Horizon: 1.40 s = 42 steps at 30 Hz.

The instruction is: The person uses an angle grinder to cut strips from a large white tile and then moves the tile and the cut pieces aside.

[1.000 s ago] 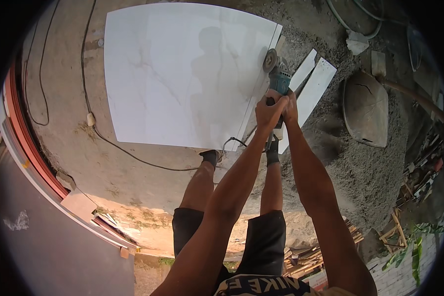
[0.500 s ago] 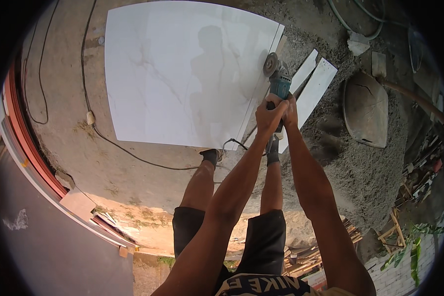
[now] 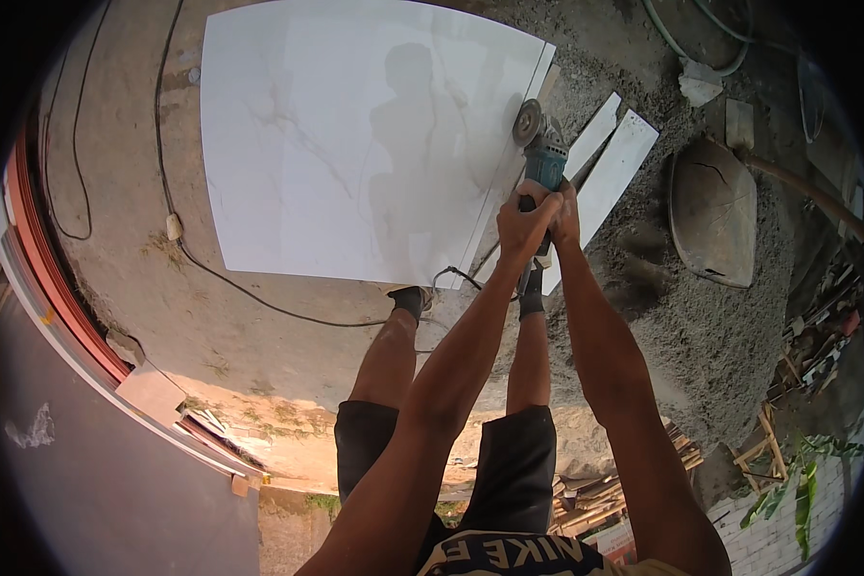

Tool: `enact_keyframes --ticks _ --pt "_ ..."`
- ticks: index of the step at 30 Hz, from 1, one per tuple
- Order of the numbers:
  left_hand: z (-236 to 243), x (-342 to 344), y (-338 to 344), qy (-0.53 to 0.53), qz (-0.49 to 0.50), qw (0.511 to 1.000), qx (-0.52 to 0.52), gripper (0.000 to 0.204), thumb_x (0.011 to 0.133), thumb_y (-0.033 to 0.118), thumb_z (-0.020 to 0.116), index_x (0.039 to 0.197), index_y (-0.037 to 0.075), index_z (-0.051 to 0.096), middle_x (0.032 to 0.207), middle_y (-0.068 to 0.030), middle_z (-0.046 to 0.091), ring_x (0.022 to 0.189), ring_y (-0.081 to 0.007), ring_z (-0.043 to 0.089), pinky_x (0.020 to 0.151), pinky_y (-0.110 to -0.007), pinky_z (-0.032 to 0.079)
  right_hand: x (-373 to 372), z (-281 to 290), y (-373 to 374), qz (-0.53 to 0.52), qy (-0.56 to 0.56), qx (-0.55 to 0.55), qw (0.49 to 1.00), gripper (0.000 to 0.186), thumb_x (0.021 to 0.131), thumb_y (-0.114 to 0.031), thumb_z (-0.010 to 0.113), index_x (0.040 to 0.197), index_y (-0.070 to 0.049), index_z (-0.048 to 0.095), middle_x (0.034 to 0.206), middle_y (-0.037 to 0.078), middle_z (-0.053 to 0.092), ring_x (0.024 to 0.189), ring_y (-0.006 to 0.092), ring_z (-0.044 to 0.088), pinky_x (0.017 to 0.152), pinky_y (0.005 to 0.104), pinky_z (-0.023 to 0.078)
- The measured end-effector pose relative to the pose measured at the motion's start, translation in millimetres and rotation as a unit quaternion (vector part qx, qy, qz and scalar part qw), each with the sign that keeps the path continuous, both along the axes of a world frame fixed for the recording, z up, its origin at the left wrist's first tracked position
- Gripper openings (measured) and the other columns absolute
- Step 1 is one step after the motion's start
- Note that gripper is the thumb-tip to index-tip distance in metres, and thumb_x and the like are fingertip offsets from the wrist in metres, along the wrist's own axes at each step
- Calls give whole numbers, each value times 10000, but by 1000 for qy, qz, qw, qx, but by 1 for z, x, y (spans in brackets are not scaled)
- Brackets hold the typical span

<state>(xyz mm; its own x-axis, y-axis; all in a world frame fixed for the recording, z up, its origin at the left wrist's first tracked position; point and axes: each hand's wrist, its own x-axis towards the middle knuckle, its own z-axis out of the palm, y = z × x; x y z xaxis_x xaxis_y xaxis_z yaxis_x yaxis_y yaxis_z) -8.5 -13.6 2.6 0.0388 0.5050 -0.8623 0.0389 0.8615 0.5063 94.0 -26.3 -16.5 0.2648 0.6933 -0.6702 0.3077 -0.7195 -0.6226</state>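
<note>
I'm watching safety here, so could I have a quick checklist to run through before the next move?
1. Two-handed hold: ok; the left hand and right hand both grip the angle grinder.
2. Gloves: not ok; both hands are bare.
3. Disc stopped: cannot tell from these pictures.
4. Black cable clear of the disc: ok; the visible stretches lie away from it.
5. Disc clear of the white slab: cannot tell; it appears over the slab's right side, contact unclear.
</note>
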Motion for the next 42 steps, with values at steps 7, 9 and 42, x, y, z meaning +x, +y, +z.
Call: enact_keyframes --ticks 7,9,42 --pt "-3 0 -9 9 6 1000 1 542 681 430 758 939 -36 657 841 -169 695 781 -257 681 712 -373 522 -8 -6 -17 -84 -26 81 993 355 794 -226 716 1029 6 585 879 95 644 778 197 618 679 349 499" --pt "-3 -1 -12 10 6 1000 0 535 680 428 759 932 -33 659 837 -166 695 779 -256 681 710 -374 522 -11 -5 -18 -107 -16 84 991 367 791 -224 718 1043 6 580 898 97 642 796 200 619 691 346 498" --pt "-5 -4 -20 -8 35 999 -7 507 693 406 762 913 -40 661 817 -151 692 760 -219 666 695 -351 517 -17 -1 -19 -106 -1 89 990 320 777 -210 720 951 22 585 804 86 632 690 191 592 624 349 490"
